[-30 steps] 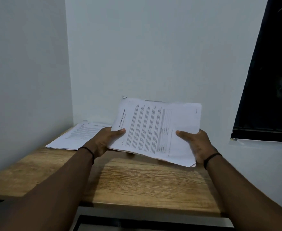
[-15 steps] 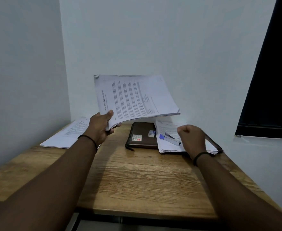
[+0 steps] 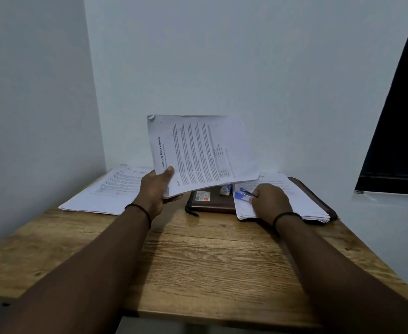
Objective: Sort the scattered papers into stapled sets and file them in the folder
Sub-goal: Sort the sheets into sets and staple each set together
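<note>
My left hand [image 3: 155, 192] grips a stack of printed papers [image 3: 203, 153] by its lower left corner and holds it raised over the desk, tilted toward me. Under it lies a dark brown folder [image 3: 210, 204], open, with a pile of papers [image 3: 294, 201] on its right half. A blue and silver stapler [image 3: 244, 194] lies on that pile. My right hand [image 3: 270, 201] is down on the pile with its fingers curled at the stapler. A second pile of papers [image 3: 111, 189] lies at the desk's far left.
The wooden desk [image 3: 210, 256] sits in a corner between two white walls. A small white box [image 3: 226, 189] and a sticker [image 3: 203, 195] are on the folder's left half. A dark window [image 3: 400, 131] is at the right.
My right hand let go of the held stack and went down to the stapler on the folder's pile. My left hand alone now holds the stack, lifted up and leftward, uncovering the folder.
</note>
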